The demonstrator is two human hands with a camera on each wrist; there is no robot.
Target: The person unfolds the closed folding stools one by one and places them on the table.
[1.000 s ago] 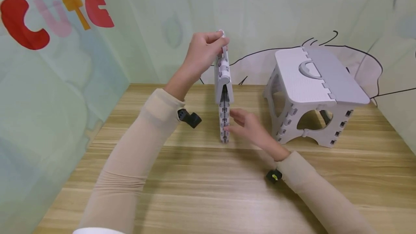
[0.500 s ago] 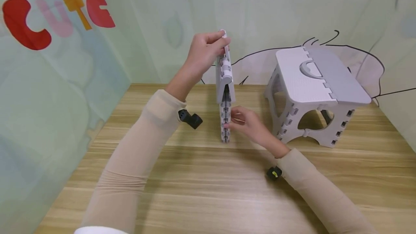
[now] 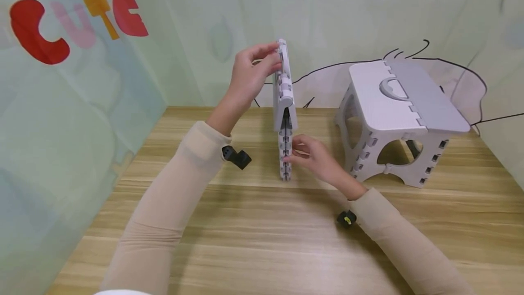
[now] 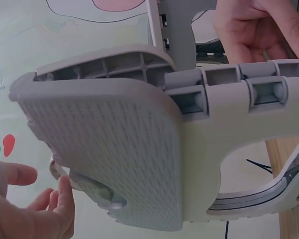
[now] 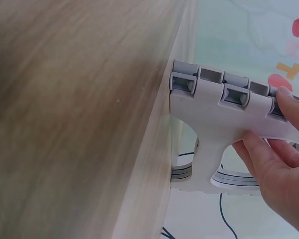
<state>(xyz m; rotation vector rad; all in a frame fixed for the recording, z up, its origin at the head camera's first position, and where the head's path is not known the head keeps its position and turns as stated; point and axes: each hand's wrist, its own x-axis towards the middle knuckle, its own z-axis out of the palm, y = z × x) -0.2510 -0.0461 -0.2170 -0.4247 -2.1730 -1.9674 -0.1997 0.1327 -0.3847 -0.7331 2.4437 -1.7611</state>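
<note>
A folded grey-white stool (image 3: 287, 101) stands on edge on the wooden surface, its seat halves folded down over the legs. My right hand (image 3: 318, 162) grips its lower part from the right. In the right wrist view, the thumb of this hand (image 5: 285, 172) lies on the hinged edge and the fingers reach into the leg cutout. Beside the stool's upper end is my left hand (image 3: 247, 76). The left wrist view shows that hand (image 4: 32, 214) with thumb and fingers apart, holding nothing, close to the handle on the textured seat (image 4: 114, 144).
An unfolded stool (image 3: 389, 104) with a white and grey top stands to the right. Behind the wooden surface (image 3: 254, 240) hangs a pale green printed backdrop (image 3: 196, 35), which also covers the left side.
My left hand has let go of the folded stool's top and moved slightly left. My right hand has closed its thumb and fingers on the lower part; the stool stays upright.
</note>
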